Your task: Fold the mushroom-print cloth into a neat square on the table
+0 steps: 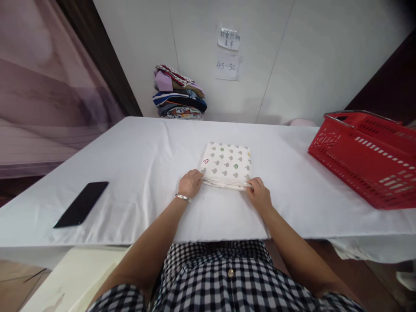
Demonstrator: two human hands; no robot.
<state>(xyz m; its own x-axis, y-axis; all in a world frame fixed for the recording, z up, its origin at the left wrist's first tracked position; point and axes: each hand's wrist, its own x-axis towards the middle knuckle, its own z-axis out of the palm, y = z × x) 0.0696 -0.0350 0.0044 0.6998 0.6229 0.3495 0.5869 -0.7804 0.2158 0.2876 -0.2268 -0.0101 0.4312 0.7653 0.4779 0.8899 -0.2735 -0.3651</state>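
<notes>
A folded white cloth printed with small grey, green and red tree shapes lies flat near the middle of the counter, which is draped in a plain white sheet. Both hands rest at the cloth's near edge. The left hand, with a metal bracelet at its wrist, sits at the near left corner; the right hand sits at the near right corner. The fingers of each hand are curled closed, pinching the stacked layers of the folded edge between them, so the layers show as a thin band running from hand to hand.

The cloth looks already folded down to a compact, near-square packet, so the step in hand appears to be squaring or pressing the last fold along the near edge. A further move would call for both hands to keep the layers together and level, since a loose pinch on one corner could let the fold slide open or skew.

A black phone lies well to the left on the counter, apart from the hands. A red plastic basket stands at the right end. Against the far wall sits a stack of folded garments, with two paper notes taped above it.
</notes>
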